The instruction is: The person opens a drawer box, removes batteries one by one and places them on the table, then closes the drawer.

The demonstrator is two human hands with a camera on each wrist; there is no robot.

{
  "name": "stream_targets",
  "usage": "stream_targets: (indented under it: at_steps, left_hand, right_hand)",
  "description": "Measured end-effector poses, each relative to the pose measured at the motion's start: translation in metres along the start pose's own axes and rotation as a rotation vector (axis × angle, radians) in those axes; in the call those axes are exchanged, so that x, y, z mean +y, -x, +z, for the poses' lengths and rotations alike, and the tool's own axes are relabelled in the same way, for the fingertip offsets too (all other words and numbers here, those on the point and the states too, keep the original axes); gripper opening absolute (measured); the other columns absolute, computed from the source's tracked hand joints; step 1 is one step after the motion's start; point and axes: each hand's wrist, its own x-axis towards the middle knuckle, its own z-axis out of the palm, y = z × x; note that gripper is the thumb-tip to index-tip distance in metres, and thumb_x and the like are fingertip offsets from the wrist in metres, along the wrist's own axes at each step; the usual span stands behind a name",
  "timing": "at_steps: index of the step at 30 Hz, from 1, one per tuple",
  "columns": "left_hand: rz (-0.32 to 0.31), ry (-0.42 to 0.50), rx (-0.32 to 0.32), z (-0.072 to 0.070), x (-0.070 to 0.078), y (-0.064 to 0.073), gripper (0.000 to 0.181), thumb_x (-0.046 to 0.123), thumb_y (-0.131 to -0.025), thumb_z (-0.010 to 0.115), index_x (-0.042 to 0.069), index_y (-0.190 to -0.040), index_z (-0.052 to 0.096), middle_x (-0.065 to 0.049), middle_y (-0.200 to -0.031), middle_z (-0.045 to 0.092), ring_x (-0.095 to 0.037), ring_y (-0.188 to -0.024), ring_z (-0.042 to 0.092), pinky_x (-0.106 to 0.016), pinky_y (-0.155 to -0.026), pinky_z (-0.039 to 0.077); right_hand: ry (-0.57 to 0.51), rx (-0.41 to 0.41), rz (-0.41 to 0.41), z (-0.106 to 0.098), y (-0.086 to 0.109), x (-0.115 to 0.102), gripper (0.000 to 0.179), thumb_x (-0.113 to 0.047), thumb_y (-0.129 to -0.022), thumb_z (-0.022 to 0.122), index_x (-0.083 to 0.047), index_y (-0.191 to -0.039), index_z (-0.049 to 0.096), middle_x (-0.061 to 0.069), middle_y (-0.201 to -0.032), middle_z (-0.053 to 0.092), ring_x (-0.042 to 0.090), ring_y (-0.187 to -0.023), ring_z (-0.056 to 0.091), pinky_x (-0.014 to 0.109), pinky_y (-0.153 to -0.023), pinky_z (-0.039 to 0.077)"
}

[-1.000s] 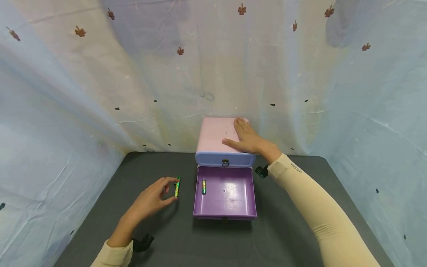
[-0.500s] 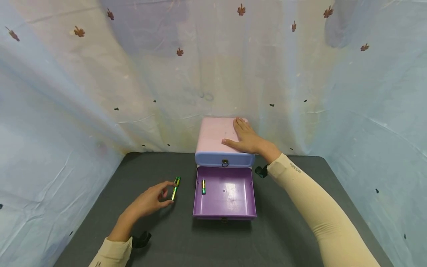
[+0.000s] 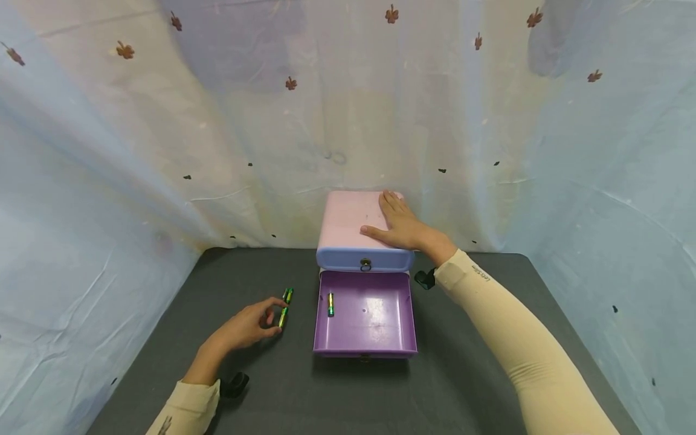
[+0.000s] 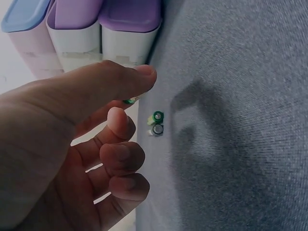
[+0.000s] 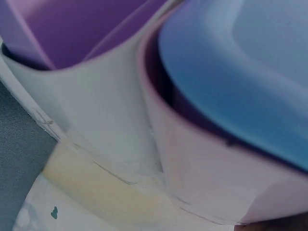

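Note:
My left hand (image 3: 247,326) pinches a green and gold battery (image 3: 283,318) between thumb and forefinger, above the dark table. In the left wrist view that battery (image 4: 130,101) is mostly hidden by the thumb; the other fingers are loosely curled. Two more batteries (image 4: 157,123) lie side by side on the table just beyond. A single battery (image 3: 330,304) lies at the left side of the pulled-out purple drawer (image 3: 375,326). On the drawer unit's pink top (image 3: 348,217) rests my right hand (image 3: 401,226), flat with fingers spread. The right wrist view shows barely any of it.
The drawer unit has a closed blue drawer (image 3: 339,260) with a ring pull above the open purple one. Another purple drawer (image 4: 132,17) shows in the left wrist view. A patterned curtain (image 3: 261,121) hangs close behind the dark table (image 3: 244,272).
My left hand has drawn slightly left and toward me with the battery, away from the ones lying on the table. My right hand stays on the unit's top.

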Motion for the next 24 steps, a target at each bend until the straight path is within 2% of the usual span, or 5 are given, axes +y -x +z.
stream_targets:
  at_steps: [10, 24]
  left_hand:
    - [0.028, 0.011, -0.011, 0.004, -0.007, -0.004, 0.049, 0.017, -0.100, 0.079, 0.003, -0.142, 0.058, -0.001, -0.086, 0.055, -0.004, -0.065, 0.045, -0.028, -0.064, 0.039]
    - [-0.009, 0.014, -0.033, 0.008, -0.013, -0.007, 0.050, 0.017, -0.100, 0.079, 0.003, -0.143, 0.058, 0.002, -0.086, 0.055, -0.005, -0.066, 0.045, -0.028, -0.065, 0.039]
  right_hand:
    - [0.002, -0.004, 0.008, 0.000, 0.000, 0.003, 0.111, -0.070, -0.104, 0.049, 0.004, -0.168, -0.003, 0.020, -0.178, -0.008, 0.030, -0.166, -0.010, 0.044, -0.132, -0.008]
    - [-0.001, 0.001, 0.013, 0.000, 0.001, 0.001, 0.111, -0.069, -0.104, 0.050, 0.004, -0.169, -0.002, 0.021, -0.178, -0.008, 0.030, -0.166, -0.010, 0.043, -0.132, -0.008]
